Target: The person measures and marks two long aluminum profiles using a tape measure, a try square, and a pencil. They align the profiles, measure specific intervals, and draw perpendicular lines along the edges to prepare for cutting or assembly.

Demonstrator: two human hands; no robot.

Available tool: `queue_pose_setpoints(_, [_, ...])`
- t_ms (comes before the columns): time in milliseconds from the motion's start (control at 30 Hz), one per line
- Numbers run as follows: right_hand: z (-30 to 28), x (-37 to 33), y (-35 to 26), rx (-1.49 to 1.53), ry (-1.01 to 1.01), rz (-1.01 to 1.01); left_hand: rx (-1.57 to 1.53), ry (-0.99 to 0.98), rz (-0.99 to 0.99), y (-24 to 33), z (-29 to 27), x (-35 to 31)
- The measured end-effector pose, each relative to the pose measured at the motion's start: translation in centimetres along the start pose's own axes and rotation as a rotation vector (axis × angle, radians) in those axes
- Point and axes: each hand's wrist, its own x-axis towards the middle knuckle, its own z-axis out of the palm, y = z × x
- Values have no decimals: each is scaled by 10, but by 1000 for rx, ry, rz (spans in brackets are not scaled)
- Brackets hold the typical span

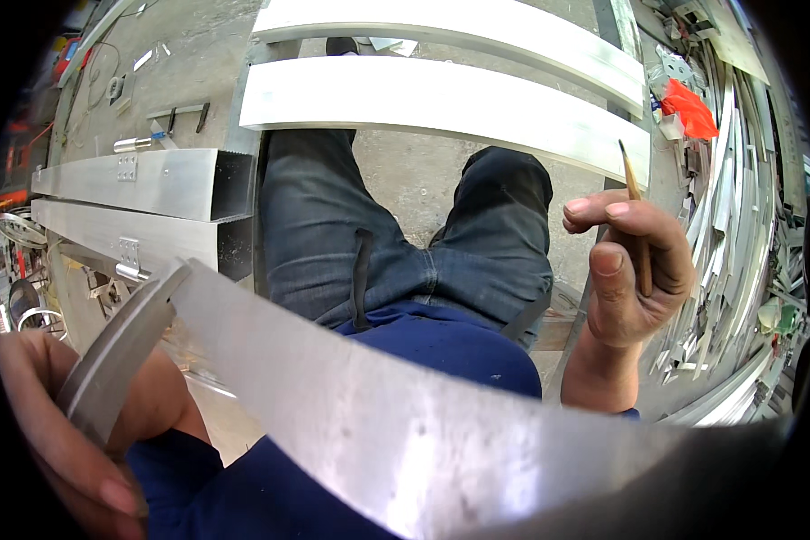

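Both hands were full here. The left hand (pixel 58 450) had its fingers wrapped around the thick stock of a metal square (pixel 378 387), a decent grip by the look of it. The right hand (pixel 666 252) was up on the other side of the lap, with a pencil (pixel 631 175) tucked among its curled fingers, thumb sticking up and apparently not pressing on it.

What could bite you, imo: that wide blade was only held by the stock, so a wobbly left wrist could let the free end dip, or bump the upper corner into the two tubes (pixel 175 180). That corner showed right against the nearer tube's lower edge, close to its open right end; couldn't tell if they touched. The pencil looked loosely held, so a knock could drop it on the floor (pixel 414 171) near the offcuts (pixel 724 198).

Which way stuff pointed: the blade's long axis ran from the stock down to the lower right, across the blue top (pixel 441 355), its far end lost in the dark rim. The stock slanted down-left into the hand. The pencil's long axis pointed away from the body, dark tip leaning slightly left, against the right end of the nearer beam (pixel 423 94).
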Motion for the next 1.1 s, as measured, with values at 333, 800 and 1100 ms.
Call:
queue_pose_setpoints(333, [-7, -22, 8, -69, 93, 163, 53, -15, 7, -18, 14, 7])
queue_pose_setpoints(800, [-25, -29, 26, -103, 148, 229, 185, 148, -360, -73, 44, 19])
queue_pose_setpoints(1100, [-27, -31, 31, -126, 205, 271, 28, 241, -532, -108, 43, 4])
